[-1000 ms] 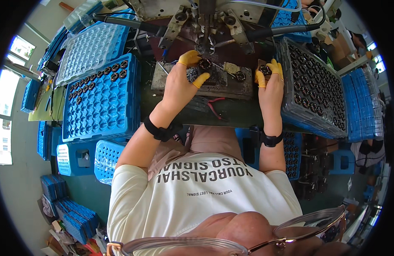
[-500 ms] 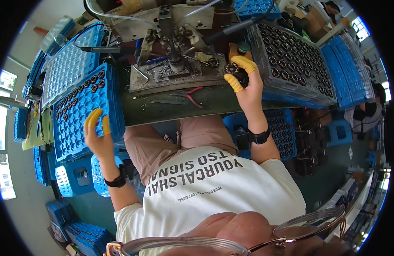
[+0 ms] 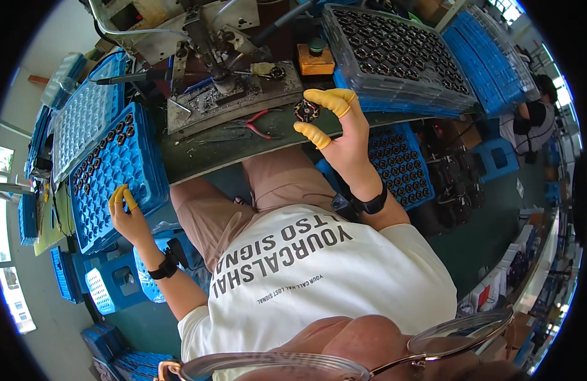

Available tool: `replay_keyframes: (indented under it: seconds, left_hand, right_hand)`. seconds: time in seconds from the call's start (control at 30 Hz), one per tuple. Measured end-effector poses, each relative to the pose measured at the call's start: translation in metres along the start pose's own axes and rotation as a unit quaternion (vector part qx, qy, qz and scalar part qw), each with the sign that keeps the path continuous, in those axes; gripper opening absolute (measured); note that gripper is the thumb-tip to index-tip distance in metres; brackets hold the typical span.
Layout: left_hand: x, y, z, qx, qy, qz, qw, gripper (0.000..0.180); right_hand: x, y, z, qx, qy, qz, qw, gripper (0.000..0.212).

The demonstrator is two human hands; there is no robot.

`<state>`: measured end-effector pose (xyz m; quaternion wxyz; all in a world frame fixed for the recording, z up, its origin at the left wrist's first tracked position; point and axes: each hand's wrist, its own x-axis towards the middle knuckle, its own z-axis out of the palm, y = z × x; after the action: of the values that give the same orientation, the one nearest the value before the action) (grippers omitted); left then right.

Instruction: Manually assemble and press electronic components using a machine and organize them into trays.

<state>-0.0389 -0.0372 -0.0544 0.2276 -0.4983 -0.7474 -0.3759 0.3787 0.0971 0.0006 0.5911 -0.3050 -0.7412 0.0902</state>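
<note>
Between the yellow-cotted thumb and fingers of my right hand (image 3: 345,136) is a small round black motor stator (image 3: 307,111) with copper-coloured windings. It is held up in front of the bench edge. My left hand (image 3: 129,216) hovers at the near right part of a blue tray (image 3: 106,219), its yellow-cotted fingers loosely bent and slightly apart, with nothing visible in them. Several similar stators (image 3: 88,170) sit in the tray's far and left pockets. Beyond my hands stands a metal bench press (image 3: 208,54) on a plate strewn with metal bits.
Red-handled pliers (image 3: 260,124) lie at the bench's front. An orange box (image 3: 316,60) with a dark green knob stands beside stacked clear trays (image 3: 395,82) full of stators. Another blue tray of stators (image 3: 398,162) is below the bench at right. Blue stools stand on the floor.
The whole view has shifted and turned. My right hand has drawn the stator away from the press area, nearer to me. The fingers of my left hand have come closer together.
</note>
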Motion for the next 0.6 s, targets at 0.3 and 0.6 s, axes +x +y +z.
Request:
replay_keyframes:
  seconds: [0.3,0.6]
  left_hand:
    - [0.0,-0.016,0.006,0.036,0.003,0.019,0.999,0.02]
    - [0.002,-0.023,0.008,0.062,-0.011,0.014,0.998,0.024]
  right_hand:
    - [-0.012,-0.012,-0.027,-0.037,0.009,-0.025,0.999,0.047]
    - [-0.02,-0.007,-0.037,-0.032,0.021,-0.031,0.999,0.048]
